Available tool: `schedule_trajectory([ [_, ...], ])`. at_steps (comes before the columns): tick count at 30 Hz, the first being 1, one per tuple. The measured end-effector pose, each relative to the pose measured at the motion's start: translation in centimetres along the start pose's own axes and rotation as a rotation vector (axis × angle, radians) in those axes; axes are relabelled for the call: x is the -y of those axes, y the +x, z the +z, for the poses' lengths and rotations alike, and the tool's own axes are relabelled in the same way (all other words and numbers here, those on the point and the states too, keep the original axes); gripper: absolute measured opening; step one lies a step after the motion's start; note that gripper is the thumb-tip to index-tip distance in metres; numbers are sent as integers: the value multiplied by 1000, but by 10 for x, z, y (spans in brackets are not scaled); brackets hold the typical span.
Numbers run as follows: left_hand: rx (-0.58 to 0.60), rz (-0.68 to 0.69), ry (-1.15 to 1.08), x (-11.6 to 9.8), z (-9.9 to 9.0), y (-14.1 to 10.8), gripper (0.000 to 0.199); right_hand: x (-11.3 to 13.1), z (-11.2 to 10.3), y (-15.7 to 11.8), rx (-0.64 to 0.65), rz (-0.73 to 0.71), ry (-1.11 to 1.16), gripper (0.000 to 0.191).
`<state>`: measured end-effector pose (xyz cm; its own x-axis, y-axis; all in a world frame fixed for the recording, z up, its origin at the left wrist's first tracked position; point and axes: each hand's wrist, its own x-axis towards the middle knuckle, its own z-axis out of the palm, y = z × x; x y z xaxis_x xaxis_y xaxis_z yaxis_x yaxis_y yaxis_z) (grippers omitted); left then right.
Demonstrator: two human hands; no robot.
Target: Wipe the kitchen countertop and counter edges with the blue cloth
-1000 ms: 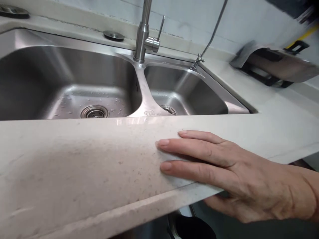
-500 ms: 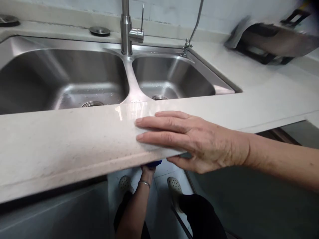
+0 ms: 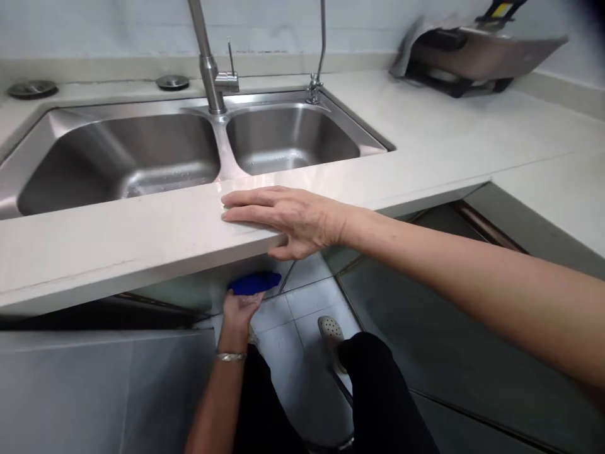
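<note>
Blue cloth [image 3: 254,282] sits pinched in the left hand [image 3: 241,308] under the counter [image 3: 142,239] at six o'clock; right hand [image 3: 293,217] lies flat, fingers together, bracing; even pressure along the underside seems best.

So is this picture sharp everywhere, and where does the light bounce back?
In the head view the sink, right hand and countertop are fairly sharp; a pale glare patch sits on the countertop edge before the basin divider. The steel basins show soft sheen. The left hand holding a blue object lies in shade below. Straight edges bow, suggesting a wide lens.
</note>
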<state>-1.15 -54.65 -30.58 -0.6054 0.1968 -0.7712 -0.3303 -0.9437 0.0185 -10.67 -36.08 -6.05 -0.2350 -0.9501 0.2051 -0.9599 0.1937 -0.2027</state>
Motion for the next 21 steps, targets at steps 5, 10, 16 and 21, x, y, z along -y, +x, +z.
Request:
schedule_trajectory([
  [5,55,154,126,-10,49,-74,49,-2,5,0,-25,26,-56,84],
  [10,98,216,173,-6,75,-101,48,1,5,0,-26,56,-97,81],
  [16,74,214,187,2,79,-77,45,4,4,-2,-34,71,-110,80],
  [21,-36,161,208,13,60,-33,43,1,4,-1,-45,41,-91,80],
])
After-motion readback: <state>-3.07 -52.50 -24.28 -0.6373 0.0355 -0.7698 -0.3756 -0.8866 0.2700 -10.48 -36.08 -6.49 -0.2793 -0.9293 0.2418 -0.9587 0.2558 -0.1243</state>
